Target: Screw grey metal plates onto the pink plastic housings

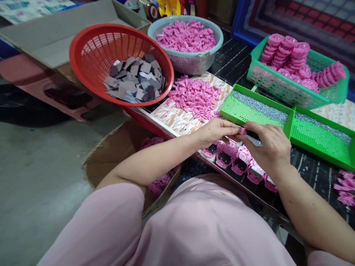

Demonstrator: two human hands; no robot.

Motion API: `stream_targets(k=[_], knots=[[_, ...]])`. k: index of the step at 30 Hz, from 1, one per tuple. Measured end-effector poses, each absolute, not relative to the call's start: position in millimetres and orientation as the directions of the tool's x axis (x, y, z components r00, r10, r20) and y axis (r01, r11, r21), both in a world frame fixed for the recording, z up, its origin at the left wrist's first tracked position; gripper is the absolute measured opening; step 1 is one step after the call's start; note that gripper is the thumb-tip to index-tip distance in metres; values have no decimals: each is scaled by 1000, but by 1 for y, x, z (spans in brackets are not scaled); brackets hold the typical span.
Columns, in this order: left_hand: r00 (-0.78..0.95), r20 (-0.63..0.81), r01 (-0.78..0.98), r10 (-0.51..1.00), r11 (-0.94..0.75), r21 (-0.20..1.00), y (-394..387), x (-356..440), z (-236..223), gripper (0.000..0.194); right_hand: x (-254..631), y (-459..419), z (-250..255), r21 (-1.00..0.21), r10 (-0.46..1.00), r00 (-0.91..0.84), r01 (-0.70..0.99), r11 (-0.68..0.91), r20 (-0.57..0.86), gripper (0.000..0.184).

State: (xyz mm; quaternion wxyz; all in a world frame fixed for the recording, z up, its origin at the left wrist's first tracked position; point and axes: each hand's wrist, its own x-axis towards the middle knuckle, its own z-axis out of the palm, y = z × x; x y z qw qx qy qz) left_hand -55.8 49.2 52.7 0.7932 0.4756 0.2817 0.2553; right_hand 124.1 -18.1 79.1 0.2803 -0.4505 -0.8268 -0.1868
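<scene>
My left hand (217, 130) and my right hand (267, 146) meet over the table's near edge. Their fingertips pinch a small pink plastic part (243, 130) between them. A dark flat piece seems to sit under my right fingers. Below the hands a row of pink round housings (234, 157) lies along the edge. A loose heap of small pink parts (196, 96) lies just beyond my left hand. Two shallow green trays (244, 111) with fine metal pieces stand behind my right hand.
A red basket (91, 55) of grey squares sits at the left. A pale basket (194, 61) full of pink parts stands behind the heap. A green crate (294, 92) with stacked pink rings is at the back right. A cardboard box (111, 155) with pink housings sits beside my lap.
</scene>
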Motion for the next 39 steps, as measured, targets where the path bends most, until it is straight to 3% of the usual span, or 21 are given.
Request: stream_targets(k=[2,4,7,8,10,13,15,18,23,29,39], knots=[[718,-208,-143,665,433,890,49,-54,50,19,122,-22,82,90,621,-457,844,528,637,25],[714,-165,-110,681,341,933,48,-56,48,20,121,-26,83,119,628,-477,844,523,615,22],[676,60,30,734,-109,994,42,-64,45,28,122,-30,76,83,678,-461,855,512,572,21],[654,177,105,736,-320,942,39,-69,45,30,124,-31,71,50,699,-447,859,509,559,19],[641,389,263,661,-666,698,31,-79,44,31,127,-32,60,-1,732,-423,866,501,534,14],[743,501,331,443,-894,300,16,-91,40,28,131,-34,46,-2,753,-428,869,495,499,11],[804,501,288,322,-946,145,6,-94,36,25,131,-33,40,22,758,-441,870,492,481,11],[821,511,252,253,-965,72,-3,-93,28,25,128,-30,38,62,756,-456,871,487,469,8],[823,513,237,242,-968,77,-6,-91,19,27,120,-26,43,151,744,-513,853,500,428,8],[819,529,222,223,-973,67,-3,-91,18,29,110,-33,56,349,795,-568,804,482,211,17],[820,527,204,224,-974,97,0,-90,18,25,116,-25,57,372,737,-651,739,562,182,10]])
